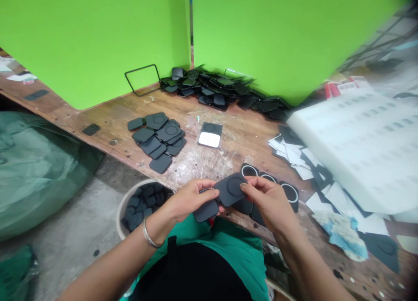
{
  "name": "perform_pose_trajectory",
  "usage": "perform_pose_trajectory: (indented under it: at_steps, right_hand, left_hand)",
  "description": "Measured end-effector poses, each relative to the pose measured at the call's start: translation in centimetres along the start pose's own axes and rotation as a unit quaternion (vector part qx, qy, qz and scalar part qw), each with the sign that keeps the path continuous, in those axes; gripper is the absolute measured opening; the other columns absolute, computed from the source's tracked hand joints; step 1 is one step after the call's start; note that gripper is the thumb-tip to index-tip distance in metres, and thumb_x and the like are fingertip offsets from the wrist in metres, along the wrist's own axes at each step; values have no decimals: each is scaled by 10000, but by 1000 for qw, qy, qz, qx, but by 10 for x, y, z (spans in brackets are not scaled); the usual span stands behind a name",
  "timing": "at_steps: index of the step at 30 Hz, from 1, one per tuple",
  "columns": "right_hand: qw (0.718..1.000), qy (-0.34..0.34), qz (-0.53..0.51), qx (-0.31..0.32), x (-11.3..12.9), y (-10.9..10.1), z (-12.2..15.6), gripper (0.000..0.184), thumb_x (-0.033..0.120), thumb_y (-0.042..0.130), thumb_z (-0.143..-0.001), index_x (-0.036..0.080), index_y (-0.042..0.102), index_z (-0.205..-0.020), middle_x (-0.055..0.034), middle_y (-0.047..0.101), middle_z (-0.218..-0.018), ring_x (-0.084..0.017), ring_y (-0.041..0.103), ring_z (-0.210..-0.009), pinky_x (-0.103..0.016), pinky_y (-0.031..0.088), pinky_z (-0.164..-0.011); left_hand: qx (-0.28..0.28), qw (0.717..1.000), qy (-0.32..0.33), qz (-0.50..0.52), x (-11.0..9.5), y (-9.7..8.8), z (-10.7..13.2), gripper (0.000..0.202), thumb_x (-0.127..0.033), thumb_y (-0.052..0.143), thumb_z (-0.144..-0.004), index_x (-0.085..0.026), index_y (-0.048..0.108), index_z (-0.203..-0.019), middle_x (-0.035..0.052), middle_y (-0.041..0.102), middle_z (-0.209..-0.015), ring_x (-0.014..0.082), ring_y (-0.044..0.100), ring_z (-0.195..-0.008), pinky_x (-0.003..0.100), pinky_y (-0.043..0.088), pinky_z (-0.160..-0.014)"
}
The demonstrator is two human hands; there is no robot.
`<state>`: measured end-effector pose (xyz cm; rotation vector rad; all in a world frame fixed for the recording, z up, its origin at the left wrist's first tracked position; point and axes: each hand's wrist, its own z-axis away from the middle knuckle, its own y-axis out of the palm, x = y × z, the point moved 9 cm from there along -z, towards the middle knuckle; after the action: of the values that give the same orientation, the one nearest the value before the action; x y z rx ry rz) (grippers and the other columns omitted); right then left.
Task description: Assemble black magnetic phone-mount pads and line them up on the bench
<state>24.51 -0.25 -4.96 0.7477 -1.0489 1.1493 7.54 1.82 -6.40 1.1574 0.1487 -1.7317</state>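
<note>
Between both hands, above the table's front edge, is a dark folding charging pad [230,188] with a ring marked on its upper panel. My left hand [192,200] grips it near the hinge, thumb on top, with the lower panel beneath the fingers. Thumb and forefinger of my right hand [269,198] pinch the ringed panel's right edge. Partly hidden behind the right hand lie several similar pads with pale rings [289,192]. Ahead on the table, a small dark card with a white patch [210,135] lies flat.
A stack of dark pads [158,137] lies left of centre. Black plates [209,87] heap against the green panels [98,39]. A bucket [122,205] of dark pieces stands below the edge. At right are a white foam block [359,148], paper scraps [290,153] and a stained cloth [341,235].
</note>
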Motion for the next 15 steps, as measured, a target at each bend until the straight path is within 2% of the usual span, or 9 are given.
perform_pose_trajectory:
  at_steps: [5,8,11,15]
  right_hand:
    - [998,-44,4,-33,14,0,6,360,471,832,-606,193,609,-554,-100,716,-998,-238,649,-888,-334,496,-782]
    - [993,-89,47,-55,21,-2,9,336,462,808,-648,195,623,-563,-121,690,-1089,-276,624,-1036,-370,479,-885]
    - [990,-106,61,-68,22,-4,11,323,464,792,-672,201,630,-578,-121,670,-1101,-277,609,-1056,-379,477,-900]
    - [987,-121,66,-77,23,-4,13,314,458,779,-685,204,621,-591,-128,656,-1077,-276,606,-1043,-362,496,-840]
  left_hand:
    - [-34,999,20,-8,-1,-4,-2,381,-365,739,-762,-119,671,-1045,63,724,-674,165,693,-592,240,564,-587]
    - [-53,998,29,-12,-3,-5,-2,361,-353,739,-752,-129,679,-1029,47,714,-664,174,696,-592,243,566,-568]
    - [-66,997,32,-19,-5,-4,-1,334,-328,725,-746,-133,684,-1014,40,709,-676,179,698,-602,247,569,-564]
    - [-75,996,36,-26,-8,-3,1,314,-305,697,-740,-123,688,-996,44,712,-694,172,691,-593,250,570,-567]
